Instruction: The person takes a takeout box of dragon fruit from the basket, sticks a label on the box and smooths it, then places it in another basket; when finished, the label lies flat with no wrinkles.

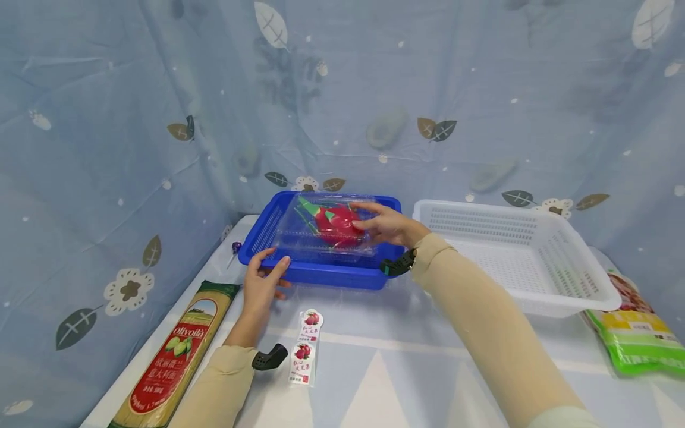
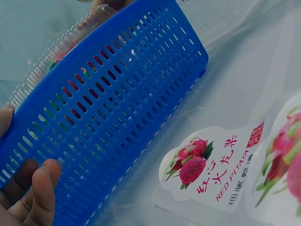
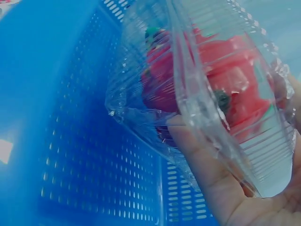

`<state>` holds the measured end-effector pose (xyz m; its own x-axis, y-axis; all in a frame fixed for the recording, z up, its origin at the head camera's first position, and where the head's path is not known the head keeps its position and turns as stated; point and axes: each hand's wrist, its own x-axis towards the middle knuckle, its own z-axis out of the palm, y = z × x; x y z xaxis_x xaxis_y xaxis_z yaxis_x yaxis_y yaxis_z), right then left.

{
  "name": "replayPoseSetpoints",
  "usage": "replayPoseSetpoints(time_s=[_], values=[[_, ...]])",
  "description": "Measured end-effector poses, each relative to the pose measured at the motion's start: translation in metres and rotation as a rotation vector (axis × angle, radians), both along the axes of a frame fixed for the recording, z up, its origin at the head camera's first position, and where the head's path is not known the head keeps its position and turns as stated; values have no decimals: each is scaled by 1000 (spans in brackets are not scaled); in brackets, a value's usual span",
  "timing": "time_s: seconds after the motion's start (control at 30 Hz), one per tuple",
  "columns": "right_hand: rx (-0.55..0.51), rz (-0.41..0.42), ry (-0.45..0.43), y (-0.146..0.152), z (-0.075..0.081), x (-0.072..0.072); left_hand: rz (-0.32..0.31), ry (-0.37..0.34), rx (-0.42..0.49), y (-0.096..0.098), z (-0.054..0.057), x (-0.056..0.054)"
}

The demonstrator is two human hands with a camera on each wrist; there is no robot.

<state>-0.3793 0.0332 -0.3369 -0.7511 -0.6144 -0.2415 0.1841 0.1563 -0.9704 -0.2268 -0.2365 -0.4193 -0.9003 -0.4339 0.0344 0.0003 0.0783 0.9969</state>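
A clear plastic clamshell box (image 1: pixel 291 229) with red dragon fruits (image 1: pixel 338 226) inside sits tilted in the blue basket (image 1: pixel 321 274). My right hand (image 1: pixel 387 226) grips the box at its right end, fingers over the top and thumb along the side, as the right wrist view also shows. At the basket's front left corner is my left hand (image 1: pixel 263 285), its fingers loosely bent. In the left wrist view one fingertip is right at the basket's rim and the other fingers lie before its slotted wall.
Dragon fruit label stickers (image 1: pixel 306 351) lie in front of the basket. A spaghetti packet (image 1: pixel 173 356) is on the left, with a wrapped lollipop (image 1: pixel 234 249) behind it. To the right stand a white basket (image 1: pixel 497 261) and a green-and-yellow food bag (image 1: pixel 637 333). Patterned curtains hang behind.
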Motion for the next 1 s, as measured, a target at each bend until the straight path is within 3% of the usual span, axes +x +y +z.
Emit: replayPoseSetpoints(time_s=[0.5,0.73,1.0], values=[[-88,-22,17,49,31,28,-11,-21,-5,2,1,-3],[-54,-57,53,74,43,68,0,-15,-4,4,3,-1],[-20,-15,87,105,44,116,2,-22,-35,3,1,0]])
